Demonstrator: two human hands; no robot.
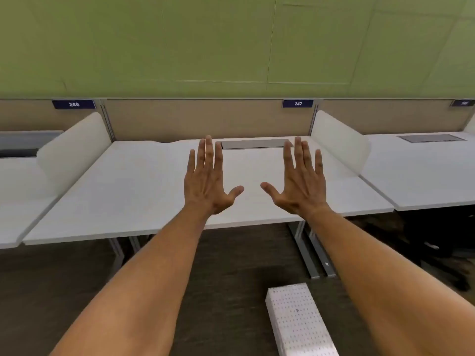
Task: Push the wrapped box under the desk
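The wrapped box (299,321) lies on the dark floor, low down and well below the right hand (298,183); nothing touches it. Both hands are empty with fingers spread wide; the left hand (209,182) is held up beside the right. The person should bend down and push flat on its near end, straight toward the desk (128,191). The box is long and white with tiny dots, likely smooth paper; the desk is flat and white.

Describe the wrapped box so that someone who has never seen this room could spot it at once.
Find the white desk under the sign 247, then look down to the dark floor in front of it. The wrapped box lies there, long and flat, below the right forearm. It is the only loose thing on the floor, in white paper with small dark marks.
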